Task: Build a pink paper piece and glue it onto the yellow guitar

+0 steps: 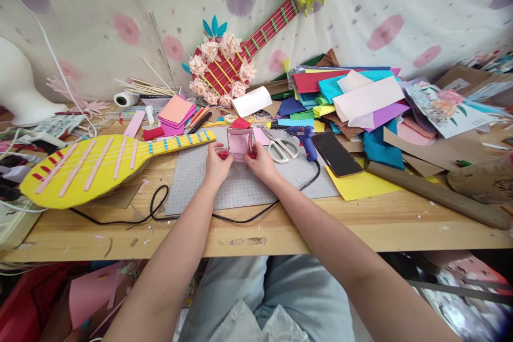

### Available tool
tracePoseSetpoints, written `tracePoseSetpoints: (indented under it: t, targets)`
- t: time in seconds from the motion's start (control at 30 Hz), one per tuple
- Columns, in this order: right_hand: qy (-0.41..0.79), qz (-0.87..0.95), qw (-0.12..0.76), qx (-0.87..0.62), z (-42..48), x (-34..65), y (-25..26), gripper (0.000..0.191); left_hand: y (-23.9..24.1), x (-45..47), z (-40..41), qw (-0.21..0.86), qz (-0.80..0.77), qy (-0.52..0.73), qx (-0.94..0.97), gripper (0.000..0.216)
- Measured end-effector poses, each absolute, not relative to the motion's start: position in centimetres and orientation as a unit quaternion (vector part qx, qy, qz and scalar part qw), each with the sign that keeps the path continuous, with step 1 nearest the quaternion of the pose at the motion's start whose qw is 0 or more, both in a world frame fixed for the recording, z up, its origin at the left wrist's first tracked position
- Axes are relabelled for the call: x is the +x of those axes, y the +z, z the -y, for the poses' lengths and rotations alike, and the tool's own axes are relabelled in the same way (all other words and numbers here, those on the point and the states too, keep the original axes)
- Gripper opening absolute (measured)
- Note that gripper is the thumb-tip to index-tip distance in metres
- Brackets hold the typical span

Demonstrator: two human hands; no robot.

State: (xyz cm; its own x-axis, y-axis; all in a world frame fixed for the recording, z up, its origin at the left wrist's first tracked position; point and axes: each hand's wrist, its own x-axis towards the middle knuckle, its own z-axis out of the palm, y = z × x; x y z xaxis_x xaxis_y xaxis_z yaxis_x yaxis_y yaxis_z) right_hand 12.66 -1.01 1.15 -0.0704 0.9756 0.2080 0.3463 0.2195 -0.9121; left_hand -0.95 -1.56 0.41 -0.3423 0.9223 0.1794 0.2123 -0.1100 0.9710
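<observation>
A small pink paper box (pixel 239 144) with a red base stands on the grey cutting mat (pixel 240 187). My left hand (pixel 216 163) pinches its left side and my right hand (pixel 262 162) pinches its right side, fingers closed on the box. A red paper scrap (pixel 241 123) lies just behind it. Scissors (pixel 281 147) and a blue glue gun (pixel 304 139) lie right of my right hand.
A yellow paper guitar (pixel 100 163) lies to the left, a red flowered guitar (pixel 240 59) leans on the backdrop. A phone (pixel 336 154), a pile of coloured paper (pixel 352 99), a wooden rod (pixel 436 195) and a black cord (pixel 160 206) share the wooden table (pixel 320 230).
</observation>
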Motion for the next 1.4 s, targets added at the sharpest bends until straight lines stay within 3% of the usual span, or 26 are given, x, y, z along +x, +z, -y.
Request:
tracePoseSetpoints:
  t: [0.97, 1.4]
  targets:
    - [0.328, 0.657, 0.441, -0.516, 1.14, 12.61, 1.38, 0.017, 0.38, -0.49, 1.58, 0.308, -0.584, 0.581, 0.476, 0.035]
    - [0.378, 0.639, 0.445, -0.502, 0.66, 12.63, 0.92, 0.016, 0.60, -0.51, 1.79, 0.292, -0.595, 0.568, 0.489, 0.036]
